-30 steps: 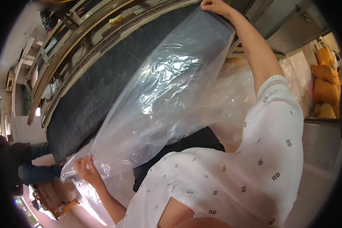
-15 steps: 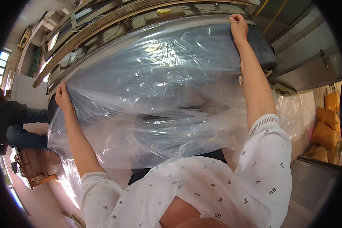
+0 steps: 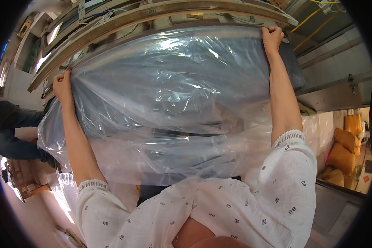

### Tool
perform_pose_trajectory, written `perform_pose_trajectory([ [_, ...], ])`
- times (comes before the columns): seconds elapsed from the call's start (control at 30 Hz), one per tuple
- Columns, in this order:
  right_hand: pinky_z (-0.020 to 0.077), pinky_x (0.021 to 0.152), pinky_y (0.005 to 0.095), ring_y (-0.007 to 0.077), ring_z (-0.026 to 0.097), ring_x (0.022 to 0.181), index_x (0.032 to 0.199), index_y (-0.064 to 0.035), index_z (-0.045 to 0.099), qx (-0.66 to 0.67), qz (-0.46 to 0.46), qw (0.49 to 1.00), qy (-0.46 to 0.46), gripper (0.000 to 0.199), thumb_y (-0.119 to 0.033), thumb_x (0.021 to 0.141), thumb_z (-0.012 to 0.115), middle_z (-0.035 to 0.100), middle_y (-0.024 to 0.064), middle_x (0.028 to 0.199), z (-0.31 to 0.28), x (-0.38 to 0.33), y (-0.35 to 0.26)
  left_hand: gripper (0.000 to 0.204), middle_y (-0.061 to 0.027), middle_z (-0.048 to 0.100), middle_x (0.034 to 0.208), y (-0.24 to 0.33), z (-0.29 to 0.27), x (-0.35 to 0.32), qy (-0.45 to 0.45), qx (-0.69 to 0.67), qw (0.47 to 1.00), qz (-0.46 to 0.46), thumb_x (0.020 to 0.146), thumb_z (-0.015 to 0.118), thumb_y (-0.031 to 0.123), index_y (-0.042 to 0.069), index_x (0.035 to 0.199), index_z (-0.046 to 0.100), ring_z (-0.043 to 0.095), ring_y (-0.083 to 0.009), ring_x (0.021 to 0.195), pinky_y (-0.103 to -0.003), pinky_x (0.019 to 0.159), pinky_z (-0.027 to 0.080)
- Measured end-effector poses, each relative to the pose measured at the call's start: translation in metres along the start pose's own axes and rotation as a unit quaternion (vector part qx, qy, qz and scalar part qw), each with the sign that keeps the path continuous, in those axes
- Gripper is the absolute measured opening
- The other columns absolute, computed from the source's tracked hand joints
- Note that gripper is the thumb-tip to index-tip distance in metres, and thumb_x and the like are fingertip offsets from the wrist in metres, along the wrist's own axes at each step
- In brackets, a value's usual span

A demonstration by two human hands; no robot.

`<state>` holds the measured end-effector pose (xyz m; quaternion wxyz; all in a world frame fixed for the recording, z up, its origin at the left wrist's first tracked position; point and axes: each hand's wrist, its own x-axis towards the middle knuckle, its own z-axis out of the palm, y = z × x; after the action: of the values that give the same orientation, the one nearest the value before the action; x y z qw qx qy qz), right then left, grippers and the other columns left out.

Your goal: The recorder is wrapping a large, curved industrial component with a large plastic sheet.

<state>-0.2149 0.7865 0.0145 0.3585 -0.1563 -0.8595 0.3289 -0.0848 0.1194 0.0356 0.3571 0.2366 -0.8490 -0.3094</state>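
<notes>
A wide sheet of clear plastic film [image 3: 169,82] hangs stretched between my two hands, wrinkled and shiny. At its far left corner, my left hand [image 3: 63,84] pinches the edge. My right hand [image 3: 273,39] grips the far right corner, fingers pressed together. The upper edge of the film lies along the near side of a long machine frame [image 3: 153,14] with wooden and metal bars. Beneath the film, dark material shows through, blurred by the plastic. The film's lower part drapes down toward my body.
To the left, a person's legs in jeans [image 3: 18,144] are beside the film. Orange-yellow sacks [image 3: 345,149] are stacked at the right, near a grey metal panel [image 3: 332,97]. Yellow cables [image 3: 310,20] run at the far right. A small wooden stand [image 3: 27,177] is at the lower left.
Both hands have spread farther apart, the left one moving up and outward, the right one slightly right. The film between them is stretched wider, its upper edge now straighter. Both pinches hold.
</notes>
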Motion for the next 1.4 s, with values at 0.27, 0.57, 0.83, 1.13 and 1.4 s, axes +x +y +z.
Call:
perform_pose_trajectory([
  [0.27,0.034,0.088,0.0384,0.034,0.042,0.098,0.089,0.0001,0.047,0.028,-0.007,0.999,0.019,0.034,-0.028,0.075,0.06,0.043,0.0203,0.103,0.004,0.007,0.006,0.033,-0.001,0.049,0.066,-0.013,-0.01,-0.001,-0.024,-0.005,1.0,-0.013,0.074,0.068,0.032,0.004,0.071,0.049,0.044,-0.0114,0.061,-0.024,0.06,0.039],
  [0.57,0.0349,0.089,0.0452,0.044,0.042,0.105,0.092,0.0034,0.06,-0.038,0.014,0.999,-0.016,0.046,-0.04,0.083,0.047,0.048,0.0295,0.11,0.008,0.024,0.026,0.036,-0.0076,0.057,0.082,-0.037,-0.004,0.002,-0.039,-0.048,0.996,0.065,0.081,0.063,0.033,-0.002,0.088,0.058,0.051,-0.016,0.074,-0.026,0.072,0.042],
  [0.83,0.0404,0.074,0.0281,0.0159,0.054,0.082,0.081,-0.005,0.064,0.075,-0.099,0.965,-0.231,0.03,-0.035,0.076,0.064,0.059,0.0055,0.088,-0.071,-0.036,0.004,0.031,-0.0066,0.061,0.097,-0.031,-0.08,-0.015,-0.076,-0.107,0.991,0.04,0.082,0.062,0.028,0.003,0.1,0.063,0.055,-0.0145,0.085,-0.025,0.076,0.042],
  [1.13,0.0417,0.07,0.0268,0.0131,0.053,0.075,0.087,-0.0034,0.062,-0.076,-0.102,0.972,-0.2,0.029,-0.032,0.081,0.061,0.058,0.0049,0.076,-0.199,-0.002,0.038,0.025,-0.0056,0.053,0.071,0.076,-0.019,-0.113,-0.262,-0.055,0.955,0.128,0.077,0.063,0.028,0.004,0.08,0.063,0.053,-0.0158,0.068,-0.029,0.063,0.041],
  [1.4,0.0336,0.095,0.0342,0.022,0.043,0.113,0.129,-0.006,0.041,0.151,-0.325,0.857,-0.371,0.042,-0.01,0.088,0.047,0.04,0.0101,0.129,-0.162,-0.183,-0.171,0.024,-0.0129,0.056,0.08,0.172,0.127,-0.148,-0.189,-0.217,0.942,0.171,0.068,0.068,0.028,0.009,0.082,0.066,0.054,-0.0288,0.082,-0.037,0.073,0.044],
])
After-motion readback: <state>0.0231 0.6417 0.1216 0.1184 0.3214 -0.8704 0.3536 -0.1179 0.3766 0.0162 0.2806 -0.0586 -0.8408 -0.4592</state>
